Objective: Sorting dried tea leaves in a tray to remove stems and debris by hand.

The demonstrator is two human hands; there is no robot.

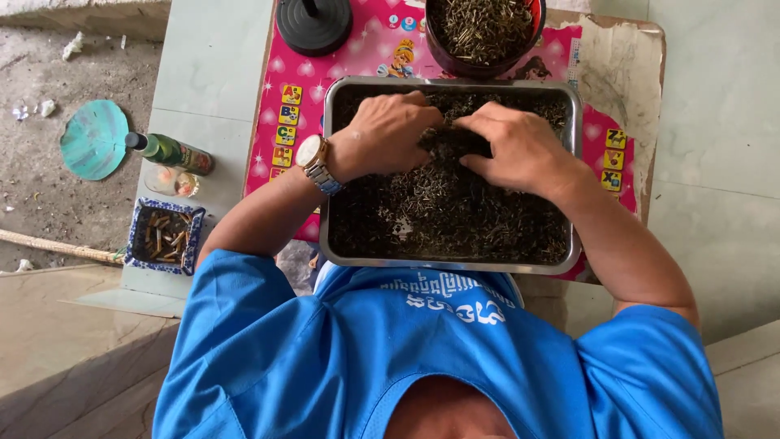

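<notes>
A heap of dark dried shreds point(455, 211) is being worked inside a steel tray point(329, 244) that is lying across the near half of the small table point(626, 57). A clump near the tray's far edge is being gathered between the left hand point(388, 134) and the right hand point(516, 146); both sets of fingers are curled closed over it. By judgement, the hands are best kept low so shreds are not being spilled over the rim. Under the tray a pink mat point(284, 89) is being covered, its left edge lined with small coloured picture squares. At the far edge a dark red bowl point(435, 45) of paler stems is sitting.
</notes>
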